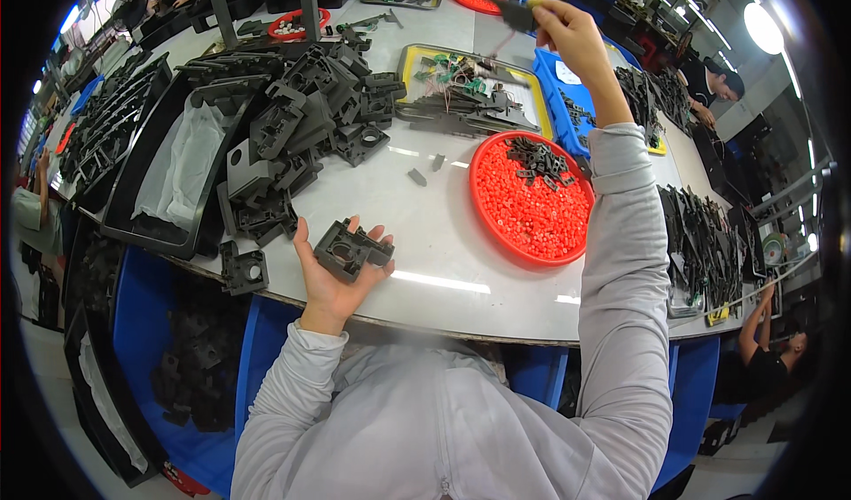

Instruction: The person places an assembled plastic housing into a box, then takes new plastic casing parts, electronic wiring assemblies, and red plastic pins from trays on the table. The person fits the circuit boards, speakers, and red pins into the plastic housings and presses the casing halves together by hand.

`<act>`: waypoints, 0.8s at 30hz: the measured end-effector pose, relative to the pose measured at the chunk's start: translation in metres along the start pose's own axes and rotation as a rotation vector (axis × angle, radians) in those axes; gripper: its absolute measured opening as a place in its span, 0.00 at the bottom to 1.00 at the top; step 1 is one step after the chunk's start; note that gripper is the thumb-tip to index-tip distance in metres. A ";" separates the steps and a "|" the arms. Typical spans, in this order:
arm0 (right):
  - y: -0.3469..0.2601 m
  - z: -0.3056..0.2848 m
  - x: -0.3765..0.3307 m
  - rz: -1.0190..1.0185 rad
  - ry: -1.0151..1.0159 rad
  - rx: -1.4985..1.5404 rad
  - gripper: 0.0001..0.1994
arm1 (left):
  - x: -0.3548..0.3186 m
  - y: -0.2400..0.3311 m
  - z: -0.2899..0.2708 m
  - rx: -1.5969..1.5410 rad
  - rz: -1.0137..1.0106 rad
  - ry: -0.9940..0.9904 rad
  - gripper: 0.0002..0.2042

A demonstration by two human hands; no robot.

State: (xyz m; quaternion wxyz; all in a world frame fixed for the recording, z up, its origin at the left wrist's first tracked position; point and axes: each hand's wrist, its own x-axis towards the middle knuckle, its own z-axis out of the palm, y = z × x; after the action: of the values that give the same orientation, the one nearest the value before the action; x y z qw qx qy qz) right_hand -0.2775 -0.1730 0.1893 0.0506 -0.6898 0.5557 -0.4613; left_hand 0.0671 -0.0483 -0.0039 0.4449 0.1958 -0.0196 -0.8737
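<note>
**A black part waits in the left palm while the right hand is raised with a tool**

The left hand [332, 274] lies palm up at the near edge of the desk [443, 269], with the fingers spread and a little curled. A black plastic housing [353, 249] rests in it, held loosely and not gripped. Just left of this hand, at the same near edge, stands one more black block [244, 269], and behind it a big heap of black parts [301, 128] covers the left half of the desk.

The right hand [567, 35] is lifted high toward the far side of the desk, with the arm in a grey sleeve [620, 261] stretched almost straight. The fingers are closed around a dark tool [514, 14] that looks like a hanging driver; its tip is blurred, so I cannot tell its exact kind.

I judge that the step in hand is assembly of the housing: the part is presented and the tool is taken. The next move seems to call for bringing the tool down to the palm and holding the housing more firmly, so it does not turn.

At the right side of the desk is a round red tray [496, 225] full of small red pieces, with some small black clips [539, 159] on top. Behind it stand a yellow-rimmed tray [409, 61] with wires and a blue bin [554, 110].
</note>
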 end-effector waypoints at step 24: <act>-0.015 -0.048 -0.038 -0.241 0.459 0.017 0.11 | 0.008 -0.001 -0.017 0.161 -0.066 -0.411 0.32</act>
State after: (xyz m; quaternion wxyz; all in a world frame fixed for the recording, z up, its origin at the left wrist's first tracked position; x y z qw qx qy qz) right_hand -0.2979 -0.1151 0.2032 -0.1264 -0.6278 0.4628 -0.6130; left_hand 0.0686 -0.0516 -0.0219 0.3856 0.0491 -0.1732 -0.9049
